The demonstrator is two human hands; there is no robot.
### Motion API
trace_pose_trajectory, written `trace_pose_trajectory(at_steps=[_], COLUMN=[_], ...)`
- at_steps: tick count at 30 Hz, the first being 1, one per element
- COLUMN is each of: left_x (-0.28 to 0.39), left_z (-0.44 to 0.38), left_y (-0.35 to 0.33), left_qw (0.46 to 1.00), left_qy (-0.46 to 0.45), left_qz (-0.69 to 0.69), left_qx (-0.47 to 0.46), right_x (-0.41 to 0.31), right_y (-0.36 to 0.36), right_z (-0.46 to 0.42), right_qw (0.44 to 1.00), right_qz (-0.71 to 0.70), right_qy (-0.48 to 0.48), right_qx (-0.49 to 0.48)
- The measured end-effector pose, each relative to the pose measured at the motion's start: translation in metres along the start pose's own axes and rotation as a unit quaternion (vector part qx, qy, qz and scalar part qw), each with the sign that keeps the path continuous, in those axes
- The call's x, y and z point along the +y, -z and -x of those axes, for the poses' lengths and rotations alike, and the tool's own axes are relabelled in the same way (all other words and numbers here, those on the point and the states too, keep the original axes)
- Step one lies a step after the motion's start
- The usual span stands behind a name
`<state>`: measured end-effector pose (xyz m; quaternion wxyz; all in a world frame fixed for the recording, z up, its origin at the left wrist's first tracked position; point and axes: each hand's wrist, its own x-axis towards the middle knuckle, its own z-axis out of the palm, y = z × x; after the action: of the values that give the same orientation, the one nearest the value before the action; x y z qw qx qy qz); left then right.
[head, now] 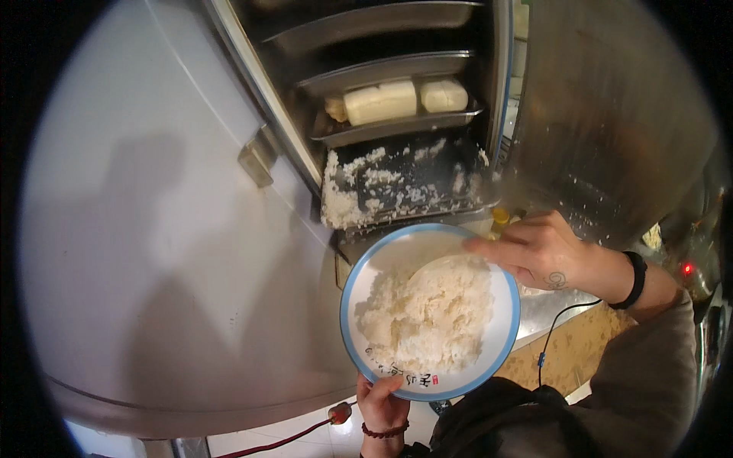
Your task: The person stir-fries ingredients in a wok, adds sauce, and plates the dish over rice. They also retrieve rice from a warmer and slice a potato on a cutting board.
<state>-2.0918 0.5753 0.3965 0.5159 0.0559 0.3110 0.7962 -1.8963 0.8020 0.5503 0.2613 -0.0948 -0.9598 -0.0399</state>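
Observation:
A white bowl with a blue rim (345,320) holds a mound of cooked white rice (438,318). My left hand (385,403) grips the bowl's near edge, its thumb over the rim. At the upper right of the bowl is my right hand (535,249), palm down, its blurred fingertips over the rice; a pale curved edge, perhaps a scoop, shows below them, and whether the fingers grip it I cannot tell. Beyond the bowl, a dark metal tray (401,214) has rice scattered over it. Above that, another metal tray (395,125) bears pale, block-like pieces of food (381,102).
An upright metal cabinet with stacked trays stands ahead, its large pale door (172,257) swung out at left, with a metal latch (257,157). A brushed metal panel (607,114) rises at right. A black cable (551,338) hangs near my right forearm; a red cable (280,439) crosses below.

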Motion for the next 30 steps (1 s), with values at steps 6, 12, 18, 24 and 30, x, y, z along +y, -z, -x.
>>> trace_pose_trajectory(at_steps=[6,12,18,24,30], left_x=[-0.003,-0.006,-0.007,0.003,-0.025], left_z=[0.005,0.013,0.035,0.06,0.055], left_y=[0.027,0.059,0.107,0.175,0.183], left_qw=[1.0,0.999,0.995,0.965,0.956], left_qy=[0.011,0.013,0.08,0.239,0.227], left_qz=[0.007,0.015,-0.032,-0.06,0.027], left_qx=[-0.017,-0.033,-0.04,-0.086,-0.185], right_x=[-0.028,-0.084,-0.139,-0.147,-0.143], right_y=[-0.024,0.001,0.076,0.069,0.075], right_z=[0.024,0.028,0.023,0.04,0.068], right_qw=[0.996,0.841,0.82,0.656,0.532], right_qz=[-0.062,-0.409,-0.448,-0.61,-0.633], right_qy=[-0.049,-0.336,-0.217,-0.259,-0.413], right_qx=[0.05,-0.113,-0.282,-0.362,-0.38])
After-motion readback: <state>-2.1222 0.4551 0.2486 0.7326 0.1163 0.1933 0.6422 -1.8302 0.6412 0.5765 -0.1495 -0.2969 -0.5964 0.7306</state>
